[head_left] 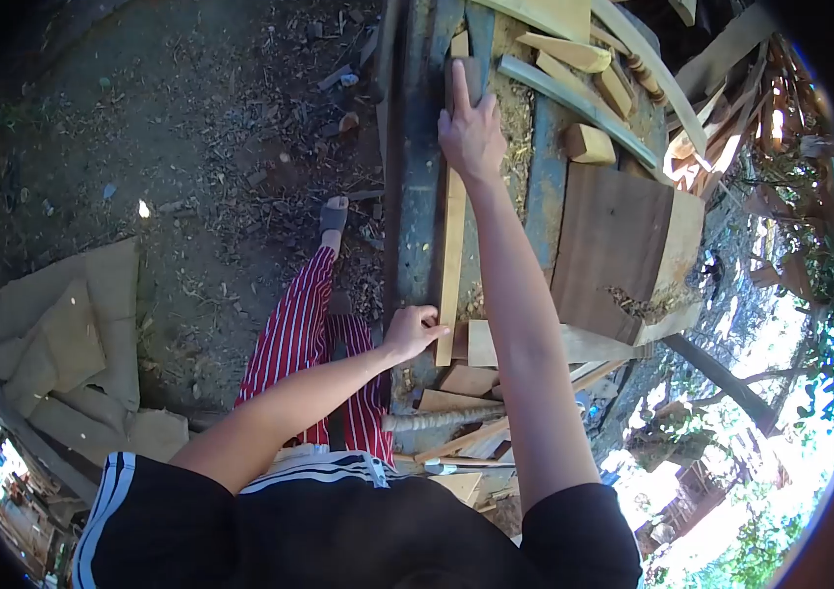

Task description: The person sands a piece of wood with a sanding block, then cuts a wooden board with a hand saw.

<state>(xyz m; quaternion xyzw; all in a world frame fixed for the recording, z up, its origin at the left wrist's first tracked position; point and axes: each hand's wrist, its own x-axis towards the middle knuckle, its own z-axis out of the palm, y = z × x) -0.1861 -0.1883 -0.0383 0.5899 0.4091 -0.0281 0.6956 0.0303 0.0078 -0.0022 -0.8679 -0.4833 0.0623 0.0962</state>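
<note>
A long, narrow pale wooden strip (pixel 453 260) lies lengthwise along the bench. My left hand (pixel 413 335) is by its near end, fingers curled and fingertips at the strip's left edge. Farther up, my right hand (pixel 474 133) grips a small dark block (pixel 470 77) on top of the strip, index finger stretched along it. The block's exact kind cannot be made out, and my palm hides part of it. Beyond the block, the far tip of the strip (pixel 459 44) shows.
The worn blue bench (pixel 419 216) carries wood offcuts, a curved piece (pixel 574 108) and a wide brown board (pixel 613 236) to the right. Short boards (pixel 468 380) lie near my waist. Wood shavings cover the ground at left, with flattened cardboard (pixel 108 294) there.
</note>
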